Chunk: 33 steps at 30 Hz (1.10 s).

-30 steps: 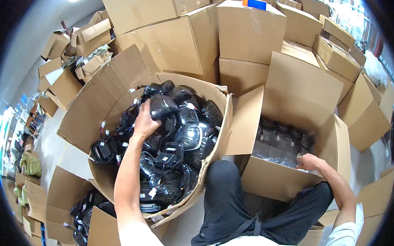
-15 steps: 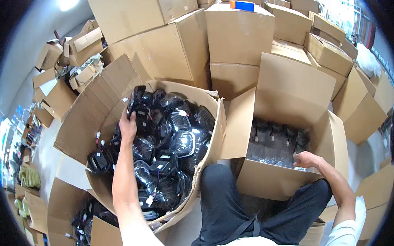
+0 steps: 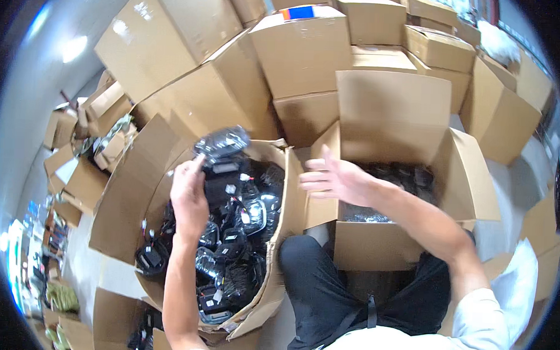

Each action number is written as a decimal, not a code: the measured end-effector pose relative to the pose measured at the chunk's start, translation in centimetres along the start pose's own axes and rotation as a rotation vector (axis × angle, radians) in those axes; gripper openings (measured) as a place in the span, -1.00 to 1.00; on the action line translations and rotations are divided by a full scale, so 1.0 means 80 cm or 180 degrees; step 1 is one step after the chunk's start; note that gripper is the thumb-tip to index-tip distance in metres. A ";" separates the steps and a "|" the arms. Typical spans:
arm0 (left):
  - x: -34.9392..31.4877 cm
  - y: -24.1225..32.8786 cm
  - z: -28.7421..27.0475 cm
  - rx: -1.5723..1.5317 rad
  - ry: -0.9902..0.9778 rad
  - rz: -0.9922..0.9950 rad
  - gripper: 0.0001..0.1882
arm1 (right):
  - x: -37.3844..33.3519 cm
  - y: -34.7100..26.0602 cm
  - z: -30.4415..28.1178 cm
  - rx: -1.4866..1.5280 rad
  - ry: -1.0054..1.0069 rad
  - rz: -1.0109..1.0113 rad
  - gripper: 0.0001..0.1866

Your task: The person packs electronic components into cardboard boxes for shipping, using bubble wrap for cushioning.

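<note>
My left hand point(image 3: 191, 183) grips a black, film-wrapped part point(image 3: 224, 142) and holds it up over the large carton point(image 3: 272, 247) on the left. This carton is full of similar glossy black parts point(image 3: 249, 217) in clear film, some with wires and small white connectors. Their exact kind I cannot make out. Between the two cartons, my right hand point(image 3: 336, 177) is in the air with its fingers spread, holding nothing. Behind its forearm stands the open carton point(image 3: 385, 248) on the right, where black wrapped parts point(image 3: 409, 174) lie packed; the forearm hides some of them.
Tall closed cartons point(image 3: 306, 52) are stacked behind both boxes, with a blue and orange item point(image 3: 298, 13) on one. Another open carton point(image 3: 112, 311) with black parts stands at the lower left. Raised flaps point(image 3: 393, 105) surround the right carton. More cartons point(image 3: 501, 112) stand at the right.
My left hand has lifted the black part out of the pile. My right hand has left the right carton, moved left and opened. The whole view has shifted slightly.
</note>
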State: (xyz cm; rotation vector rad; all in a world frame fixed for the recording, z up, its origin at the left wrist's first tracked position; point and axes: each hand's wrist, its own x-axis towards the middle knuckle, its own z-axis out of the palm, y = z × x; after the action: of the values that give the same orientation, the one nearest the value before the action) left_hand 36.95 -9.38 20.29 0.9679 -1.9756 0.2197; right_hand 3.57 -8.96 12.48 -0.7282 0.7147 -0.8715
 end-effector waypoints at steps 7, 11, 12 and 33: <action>0.003 0.113 0.054 0.0610 -0.0296 0.1549 -0.58 | 0.004 -0.023 0.033 0.0725 -0.0493 -0.1040 -0.65; 0.049 0.129 0.108 0.0732 0.0593 0.1326 -0.71 | -0.039 -0.121 0.001 0.0006 -0.0140 -0.2570 -0.65; 0.062 0.133 0.125 0.0429 0.0656 0.0998 -0.78 | -0.049 -0.146 -0.020 -0.0203 0.0016 -0.2914 -0.64; 0.031 0.114 0.354 -0.3019 0.0156 -0.3456 -0.80 | 0.114 0.216 -0.419 -0.0425 0.1539 0.0653 -0.39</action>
State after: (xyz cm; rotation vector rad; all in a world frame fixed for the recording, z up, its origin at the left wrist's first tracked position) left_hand 11.49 -18.50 7.65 1.1597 -1.0185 -1.1606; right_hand -11.72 -17.79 -22.04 -0.5509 1.2657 -0.8225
